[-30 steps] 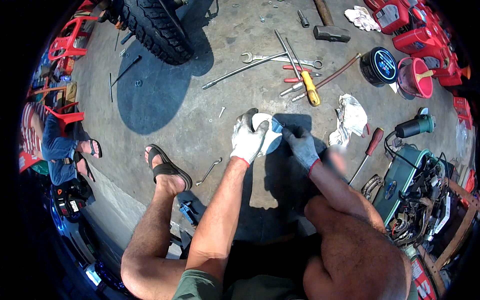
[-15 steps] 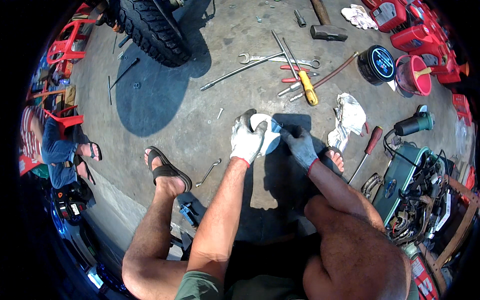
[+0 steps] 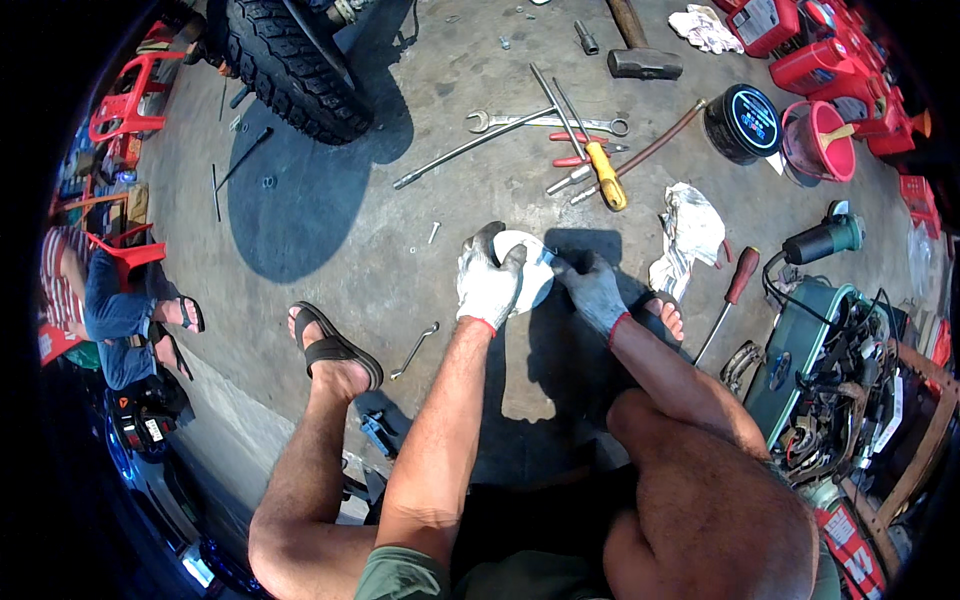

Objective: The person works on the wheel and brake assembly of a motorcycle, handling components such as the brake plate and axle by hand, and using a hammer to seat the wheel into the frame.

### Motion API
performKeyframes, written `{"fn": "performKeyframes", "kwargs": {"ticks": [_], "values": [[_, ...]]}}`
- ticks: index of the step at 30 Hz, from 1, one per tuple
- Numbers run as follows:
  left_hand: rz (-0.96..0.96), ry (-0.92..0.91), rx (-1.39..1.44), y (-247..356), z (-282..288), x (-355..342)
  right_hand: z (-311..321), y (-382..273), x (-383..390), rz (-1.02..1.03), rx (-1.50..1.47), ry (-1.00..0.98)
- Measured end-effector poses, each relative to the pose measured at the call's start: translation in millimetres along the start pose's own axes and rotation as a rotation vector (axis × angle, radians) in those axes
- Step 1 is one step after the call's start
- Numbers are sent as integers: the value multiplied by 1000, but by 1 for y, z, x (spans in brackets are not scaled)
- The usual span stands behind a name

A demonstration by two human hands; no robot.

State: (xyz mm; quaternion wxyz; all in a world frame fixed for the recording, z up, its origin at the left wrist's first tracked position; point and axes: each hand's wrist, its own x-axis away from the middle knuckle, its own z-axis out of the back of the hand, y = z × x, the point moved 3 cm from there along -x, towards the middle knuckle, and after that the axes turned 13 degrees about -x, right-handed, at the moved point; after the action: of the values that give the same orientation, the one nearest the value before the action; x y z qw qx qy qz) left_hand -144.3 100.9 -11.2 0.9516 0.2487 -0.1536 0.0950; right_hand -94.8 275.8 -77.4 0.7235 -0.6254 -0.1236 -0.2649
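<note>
My left hand (image 3: 486, 287), in a grey-and-white work glove with a red cuff, is closed on a white rounded piece (image 3: 536, 284) that looks like a disc or shallow cup. Its thumb lies over the near face. Just right of it, my right hand (image 3: 597, 294), gloved alike, has its fingers pinched at the piece's right edge. Something small and dark shows at those fingertips, too small to name. On the floor beyond lie a bolt (image 3: 434, 232), a yellow-handled screwdriver (image 3: 607, 178), red-handled pliers (image 3: 572, 160), a combination wrench (image 3: 545, 123) and a T-handle wrench (image 3: 475, 146).
A crumpled white rag (image 3: 692, 235) and a red-handled screwdriver (image 3: 740, 280) lie on the right, near a green toolbox (image 3: 815, 330). Farther off are a sledgehammer (image 3: 645, 64), a black tub (image 3: 741, 122), a pink bucket (image 3: 815, 165) and a wheel (image 3: 295, 75). Another person (image 3: 110, 290) sits at left.
The whole view has shifted slightly, so the floor tools appear a little left. Both hands keep their grip around the white piece, with the right fingers still at its edge.
</note>
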Motion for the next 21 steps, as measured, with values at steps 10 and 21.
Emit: {"fn": "performKeyframes", "kwargs": {"ticks": [10,21], "values": [[9,5,1,0,-3,0,1,-16,3,-26,106,35],[143,276,495,-72,-10,-11,8,-1,11,-22,-306,-191]]}}
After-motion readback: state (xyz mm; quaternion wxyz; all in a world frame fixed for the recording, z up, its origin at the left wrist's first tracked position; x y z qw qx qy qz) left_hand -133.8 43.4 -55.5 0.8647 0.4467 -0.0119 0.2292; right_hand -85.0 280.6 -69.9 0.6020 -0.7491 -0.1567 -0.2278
